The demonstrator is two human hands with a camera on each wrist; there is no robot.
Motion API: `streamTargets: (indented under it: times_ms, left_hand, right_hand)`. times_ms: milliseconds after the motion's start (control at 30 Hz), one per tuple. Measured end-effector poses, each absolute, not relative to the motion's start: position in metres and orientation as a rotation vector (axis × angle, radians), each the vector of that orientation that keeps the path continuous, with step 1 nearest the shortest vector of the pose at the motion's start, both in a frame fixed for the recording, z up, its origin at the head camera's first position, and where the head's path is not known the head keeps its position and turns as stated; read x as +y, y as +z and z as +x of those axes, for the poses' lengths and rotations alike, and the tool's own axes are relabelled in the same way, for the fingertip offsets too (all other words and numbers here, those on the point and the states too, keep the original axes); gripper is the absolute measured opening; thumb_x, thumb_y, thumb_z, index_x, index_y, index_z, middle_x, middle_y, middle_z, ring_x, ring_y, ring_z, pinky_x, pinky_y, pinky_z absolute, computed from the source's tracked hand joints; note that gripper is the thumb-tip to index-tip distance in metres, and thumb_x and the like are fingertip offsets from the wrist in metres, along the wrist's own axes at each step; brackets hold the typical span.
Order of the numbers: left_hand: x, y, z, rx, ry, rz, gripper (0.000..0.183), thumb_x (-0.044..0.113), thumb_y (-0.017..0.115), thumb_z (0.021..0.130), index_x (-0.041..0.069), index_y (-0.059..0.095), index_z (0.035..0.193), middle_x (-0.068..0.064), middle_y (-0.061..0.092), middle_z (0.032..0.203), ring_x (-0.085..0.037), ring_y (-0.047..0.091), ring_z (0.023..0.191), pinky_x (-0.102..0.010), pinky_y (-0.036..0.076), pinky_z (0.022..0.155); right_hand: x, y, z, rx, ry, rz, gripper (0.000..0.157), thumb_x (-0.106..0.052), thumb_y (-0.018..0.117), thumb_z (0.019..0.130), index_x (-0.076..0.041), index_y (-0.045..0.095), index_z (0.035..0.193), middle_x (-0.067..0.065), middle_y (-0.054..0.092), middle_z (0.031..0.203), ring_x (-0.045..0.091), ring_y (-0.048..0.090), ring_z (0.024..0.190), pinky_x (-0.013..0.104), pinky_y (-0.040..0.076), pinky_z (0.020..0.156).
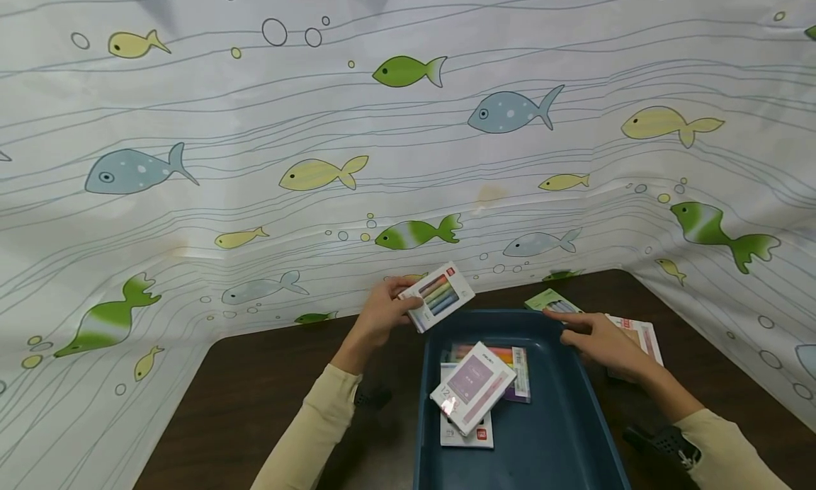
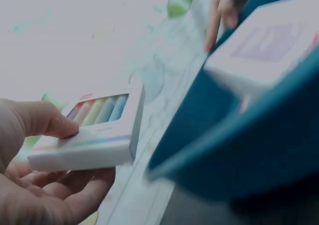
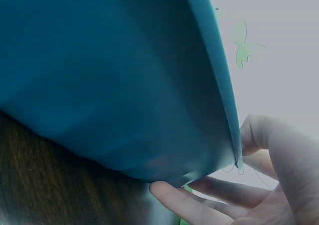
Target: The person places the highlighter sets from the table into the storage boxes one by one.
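My left hand (image 1: 376, 311) holds a white windowed box (image 1: 438, 297) of coloured sticks above the far left corner of a blue tray (image 1: 561, 419). In the left wrist view the thumb lies on top of the box and the fingers support it from below. At the tray's far right corner, my right hand (image 1: 602, 343) grips the rim; the right wrist view shows its fingers against the outside wall (image 3: 114, 85). Inside the tray, a white box with a purple panel (image 1: 473, 387) lies tilted over a colourful pack (image 1: 521, 377) and another white box (image 1: 468, 439), both partly covered.
Right of the tray, a white and pink box (image 1: 647, 338) lies on the dark wooden table (image 1: 255, 398), partly behind my right hand. A green pack (image 1: 550, 299) sits beyond the tray's far right corner. A fish-patterned curtain (image 1: 357, 122) borders the table at the back and sides.
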State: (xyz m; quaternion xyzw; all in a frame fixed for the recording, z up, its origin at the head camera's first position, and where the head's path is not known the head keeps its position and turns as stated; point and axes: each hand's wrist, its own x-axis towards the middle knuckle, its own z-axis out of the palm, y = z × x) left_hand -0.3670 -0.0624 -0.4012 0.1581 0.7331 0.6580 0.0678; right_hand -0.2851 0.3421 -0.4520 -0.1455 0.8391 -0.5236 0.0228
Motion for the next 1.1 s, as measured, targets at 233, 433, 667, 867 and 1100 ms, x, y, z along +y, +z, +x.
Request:
streamTargets:
  times_ms: [233, 433, 667, 867, 1100]
  left_hand:
    - [-0.028, -0.395, -0.335, 1.993, 1.881, 0.641, 0.043, 0.003, 0.072, 0.094, 0.001, 0.058, 0.135, -0.017, 0.062, 0.12, -0.027, 0.066, 0.095, -0.04, 0.058, 0.077]
    - [-0.005, -0.394, -0.306, 2.108, 1.704, 0.749, 0.038, 0.006, 0.076, 0.092, 0.011, 0.066, 0.129, -0.008, 0.066, 0.111, -0.023, 0.068, 0.09, -0.038, 0.058, 0.074]
    - [0.004, -0.396, -0.29, 2.226, 1.563, 0.939, 0.038, 0.012, 0.074, 0.096, 0.015, 0.064, 0.132, -0.002, 0.066, 0.116, -0.017, 0.068, 0.094, -0.038, 0.058, 0.077]
    - [0.004, -0.397, -0.292, 2.43, 1.471, 1.03, 0.042, 0.018, 0.071, 0.098, 0.018, 0.06, 0.139, -0.004, 0.056, 0.143, -0.022, 0.05, 0.134, -0.037, 0.039, 0.109]
    - [-0.001, -0.397, -0.295, 2.471, 1.484, 0.901, 0.038, 0.023, 0.07, 0.099, 0.025, 0.063, 0.136, -0.004, 0.053, 0.146, -0.03, 0.046, 0.137, -0.055, 0.036, 0.109]
  right_hand:
    - [0.341, -0.453, -0.285, 2.607, -1.62, -0.442, 0.052, -0.006, 0.057, 0.102, -0.008, 0.048, 0.153, 0.031, 0.044, 0.147, 0.02, 0.055, 0.051, 0.035, 0.05, 0.051]
    - [0.341, -0.452, -0.285, 2.636, -1.596, -0.429, 0.052, -0.008, 0.058, 0.102, -0.011, 0.048, 0.153, 0.029, 0.051, 0.136, 0.011, 0.037, 0.043, 0.031, 0.043, 0.044]
    - [0.342, -0.452, -0.285, 2.632, -1.592, -0.433, 0.051, -0.01, 0.058, 0.103, -0.011, 0.048, 0.153, 0.027, 0.056, 0.13, 0.011, 0.037, 0.043, 0.031, 0.042, 0.044]
    - [0.342, -0.451, -0.285, 2.611, -1.597, -0.434, 0.05, -0.011, 0.059, 0.103, -0.012, 0.049, 0.152, 0.027, 0.057, 0.129, 0.014, 0.043, 0.045, 0.032, 0.046, 0.047]
    - [0.341, -0.45, -0.285, 2.618, -1.582, -0.411, 0.051, -0.012, 0.059, 0.103, -0.012, 0.049, 0.153, 0.026, 0.056, 0.129, 0.013, 0.037, 0.043, 0.031, 0.044, 0.045]
